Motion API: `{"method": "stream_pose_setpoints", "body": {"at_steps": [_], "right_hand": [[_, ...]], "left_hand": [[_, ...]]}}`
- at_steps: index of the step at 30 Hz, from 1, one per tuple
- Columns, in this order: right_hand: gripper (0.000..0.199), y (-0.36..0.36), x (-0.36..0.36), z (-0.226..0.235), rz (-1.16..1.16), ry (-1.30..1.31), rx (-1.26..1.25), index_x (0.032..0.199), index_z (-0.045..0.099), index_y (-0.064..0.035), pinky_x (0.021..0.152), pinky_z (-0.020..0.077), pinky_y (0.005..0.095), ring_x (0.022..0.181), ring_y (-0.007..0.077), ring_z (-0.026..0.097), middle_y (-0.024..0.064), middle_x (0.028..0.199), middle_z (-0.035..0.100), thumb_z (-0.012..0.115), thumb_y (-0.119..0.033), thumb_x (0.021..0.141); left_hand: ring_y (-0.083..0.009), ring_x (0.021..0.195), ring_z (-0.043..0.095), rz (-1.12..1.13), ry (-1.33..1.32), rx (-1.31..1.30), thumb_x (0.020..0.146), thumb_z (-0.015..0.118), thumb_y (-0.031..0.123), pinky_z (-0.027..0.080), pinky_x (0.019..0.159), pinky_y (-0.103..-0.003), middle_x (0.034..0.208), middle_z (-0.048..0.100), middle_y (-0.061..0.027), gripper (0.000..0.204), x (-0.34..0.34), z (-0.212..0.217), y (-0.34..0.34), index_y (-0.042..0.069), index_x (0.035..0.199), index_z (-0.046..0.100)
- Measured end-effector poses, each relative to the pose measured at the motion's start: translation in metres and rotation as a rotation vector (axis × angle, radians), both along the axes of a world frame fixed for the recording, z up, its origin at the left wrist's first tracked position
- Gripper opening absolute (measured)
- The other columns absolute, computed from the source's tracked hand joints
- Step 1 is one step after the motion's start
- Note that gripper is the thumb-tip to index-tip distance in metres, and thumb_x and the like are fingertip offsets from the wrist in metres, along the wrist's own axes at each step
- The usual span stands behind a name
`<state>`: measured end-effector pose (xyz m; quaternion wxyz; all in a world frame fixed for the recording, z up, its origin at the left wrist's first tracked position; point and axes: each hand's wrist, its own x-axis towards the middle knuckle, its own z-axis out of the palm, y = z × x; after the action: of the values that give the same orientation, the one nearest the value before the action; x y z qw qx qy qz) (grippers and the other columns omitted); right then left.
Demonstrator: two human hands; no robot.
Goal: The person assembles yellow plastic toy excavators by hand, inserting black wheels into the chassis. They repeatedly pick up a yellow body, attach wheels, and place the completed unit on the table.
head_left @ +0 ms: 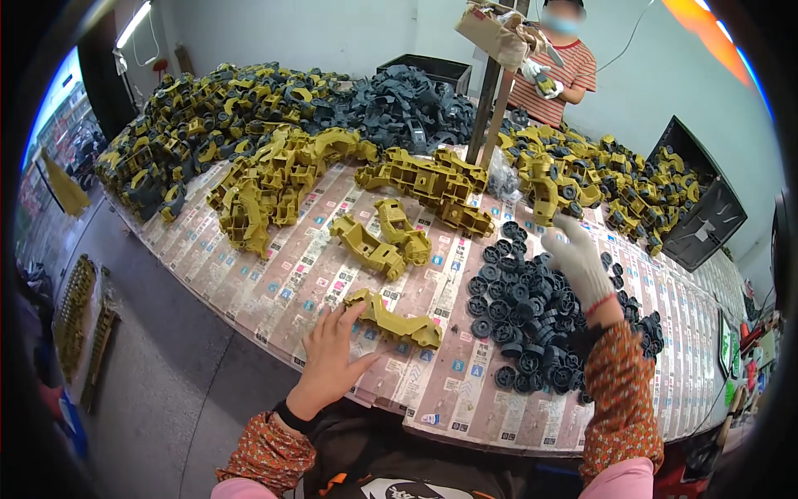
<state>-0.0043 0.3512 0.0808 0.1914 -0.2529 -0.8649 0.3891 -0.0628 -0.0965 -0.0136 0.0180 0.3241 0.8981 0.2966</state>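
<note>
My bare left hand point(332, 353) lies open at the table's near edge, fingers spread, fingertips touching the end of a yellow plastic toy-car body point(395, 323). My right hand point(579, 259), in a white knitted glove, reaches out over the far side of a heap of black toy wheels point(532, 312). Its fingers look apart and slightly blurred. Just beyond them is a yellow car body with dark wheels point(544, 190), at the near edge of a pile of similar pieces; whether the fingertips touch it is unclear. Two bare yellow bodies point(366, 247) point(403, 233) lie further ahead, touching each other.
Stacked yellow bodies point(278, 179) cover the table's middle, with dark grey parts point(407, 104) behind. Yellow-and-grey assemblies point(208, 125) pile up far left. A post point(486, 108) rises from the table. At right lies a tipped black crate point(702, 208). Another person point(553, 71) stands behind, holding a piece.
</note>
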Motion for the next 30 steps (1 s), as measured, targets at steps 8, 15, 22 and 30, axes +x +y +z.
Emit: {"method": "stream_pose_setpoints", "body": {"at_steps": [8, 15, 22, 30], "right_hand": [[0.029, -0.094, 0.142, 0.000, 0.230, -0.008, 0.700, 0.115, 0.067, -0.0032, 0.082, 0.0537, 0.0481, 0.095, 0.0399, 0.065, 0.0178, 0.103, 0.067, 0.071, -0.007, 0.087], [0.034, -0.116, 0.218, -0.023, 0.092, -0.091, 0.608, 0.119, 0.068, -0.0023, 0.081, 0.0531, 0.0488, 0.095, 0.0402, 0.065, 0.0184, 0.101, 0.065, 0.073, -0.006, 0.085], [0.024, -0.109, 0.253, -0.044, -0.124, -0.008, 0.508, 0.115, 0.069, -0.0014, 0.084, 0.0537, 0.0464, 0.095, 0.0397, 0.067, 0.0182, 0.099, 0.067, 0.069, -0.002, 0.091], [0.033, -0.111, 0.247, -0.062, -0.214, -0.011, 0.453, 0.122, 0.068, -0.0049, 0.082, 0.0546, 0.0460, 0.095, 0.0367, 0.067, 0.0167, 0.100, 0.066, 0.071, -0.003, 0.089]], "left_hand": [[-0.0487, 0.152, 0.034, 0.010, 0.085, 0.189, 0.081, 0.087, 0.012, 0.031, 0.121, -0.055, 0.151, 0.044, -0.0269, 0.065, -0.008, -0.015, 0.021, 0.009, 0.133, 0.048], [-0.0297, 0.118, 0.056, 0.023, -0.024, 0.357, 0.081, 0.085, 0.003, 0.048, 0.103, -0.042, 0.123, 0.055, -0.0129, 0.057, -0.019, -0.025, 0.031, 0.004, 0.125, 0.050], [-0.0174, 0.108, 0.060, 0.009, -0.284, 0.727, 0.092, 0.081, 0.004, 0.051, 0.098, -0.032, 0.119, 0.060, -0.0073, 0.060, -0.006, -0.019, 0.035, 0.006, 0.142, 0.047], [-0.0155, 0.111, 0.066, 0.070, -0.557, 1.037, 0.105, 0.069, 0.009, 0.055, 0.094, -0.031, 0.125, 0.067, -0.0082, 0.041, -0.011, 0.000, 0.030, 0.009, 0.140, 0.049]]}}
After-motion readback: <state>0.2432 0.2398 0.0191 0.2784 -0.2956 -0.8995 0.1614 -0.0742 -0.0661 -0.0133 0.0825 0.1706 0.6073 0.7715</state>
